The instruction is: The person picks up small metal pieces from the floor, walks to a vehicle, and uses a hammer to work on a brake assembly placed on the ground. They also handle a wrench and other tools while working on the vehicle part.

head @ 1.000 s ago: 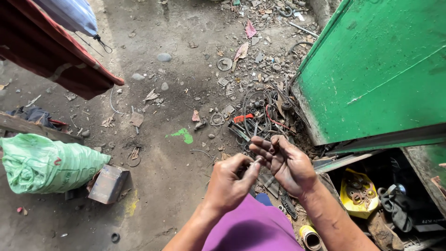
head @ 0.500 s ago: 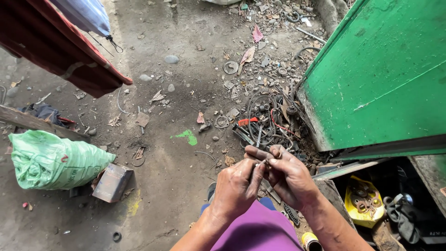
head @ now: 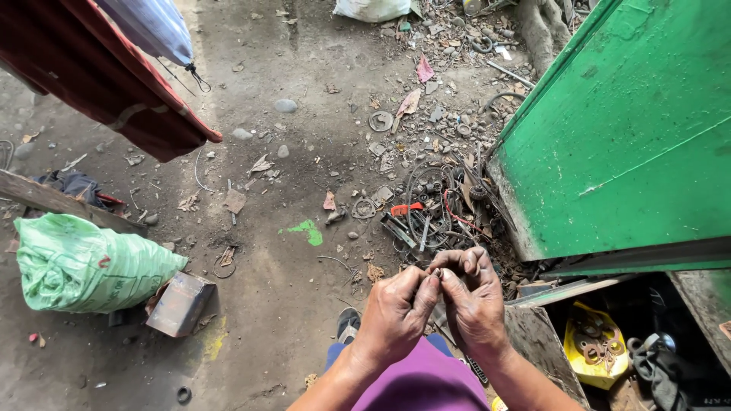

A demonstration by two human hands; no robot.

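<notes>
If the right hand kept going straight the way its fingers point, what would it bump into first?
The right hand points up-left, fingertips already against the left hand, so it would meet that hand first. Beyond it, probably the tangle of wires and metal scraps on the ground, though the depth is hard to judge.

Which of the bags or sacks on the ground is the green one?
The green sack lies at the left beside a rusty metal box. The other, a white bag, sits at the top edge, far from both hands.

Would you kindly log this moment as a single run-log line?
left hand: fingers pinched against right | right hand: fingers curled at the same spot | held item: too small to tell | below: scrap metal pile | right: green panel
</notes>
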